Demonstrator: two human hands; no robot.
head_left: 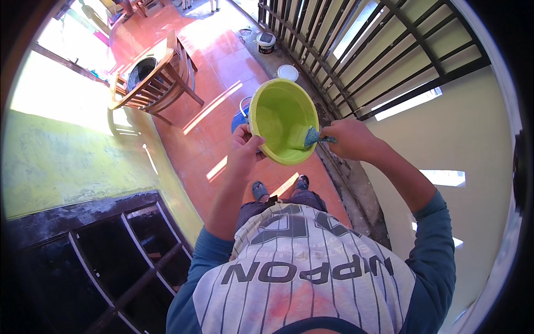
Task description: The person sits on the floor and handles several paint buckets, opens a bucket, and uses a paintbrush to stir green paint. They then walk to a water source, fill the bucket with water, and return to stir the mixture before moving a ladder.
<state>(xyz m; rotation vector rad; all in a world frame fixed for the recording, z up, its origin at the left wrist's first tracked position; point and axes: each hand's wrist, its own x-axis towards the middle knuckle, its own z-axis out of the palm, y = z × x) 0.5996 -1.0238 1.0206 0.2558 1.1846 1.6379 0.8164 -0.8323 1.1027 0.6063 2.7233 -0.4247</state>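
Observation:
My left hand [247,142] grips the left rim of a yellow-green bucket [275,111], tipped so that I look into it. Light green liquid, perhaps paint, shows in its lower part. My right hand [347,139] is at the bucket's right rim, closed on the handle of a blue-green paintbrush [311,136], whose head is inside the bucket against the wall. Behind the bucket, partly hidden, a blue container [238,121] with a white handle shows. My sandalled feet are below on the orange tiles.
A wooden chair [167,83] holds a dark bucket [139,69] at left. A white tub [266,43] and white lid [287,72] lie along the right edge, under a black metal grille [400,55]. A yellow-green wall [83,161] with a dark paned window or door [94,261] is left; a cream wall [434,133] is right.

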